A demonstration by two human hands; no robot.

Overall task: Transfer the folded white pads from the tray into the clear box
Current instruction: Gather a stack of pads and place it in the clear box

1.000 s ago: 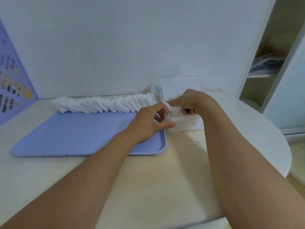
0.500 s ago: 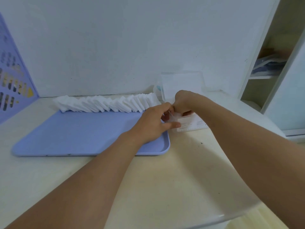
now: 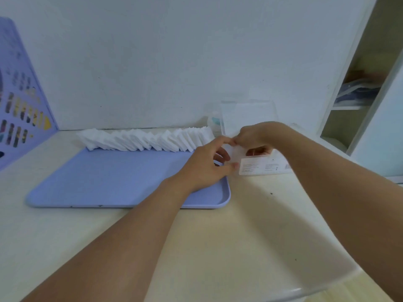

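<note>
Both hands — left hand and right hand — pinch one white pad beside the clear box — looks floppy, light, so grip its folded edge.

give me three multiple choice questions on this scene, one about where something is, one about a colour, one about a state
1. Where does the row of folded white pads lie on the tray?
A. along its far edge, by the wall
B. along its near edge
C. stacked in its middle

2. What colour is the tray?
A. green
B. pale blue-violet
C. red

3. What are the two hands doing?
A. resting flat on the table
B. left hand and right hand meet at the clear box, holding a white pad between them
C. both lifting the tray

Answers:
1. A, the pads stand in a leaning row at the tray's far side, below the wall.
2. B, its bare surface and rim show that colour.
3. B, fingers of both hands pinch white material just above the box's left end.
</note>
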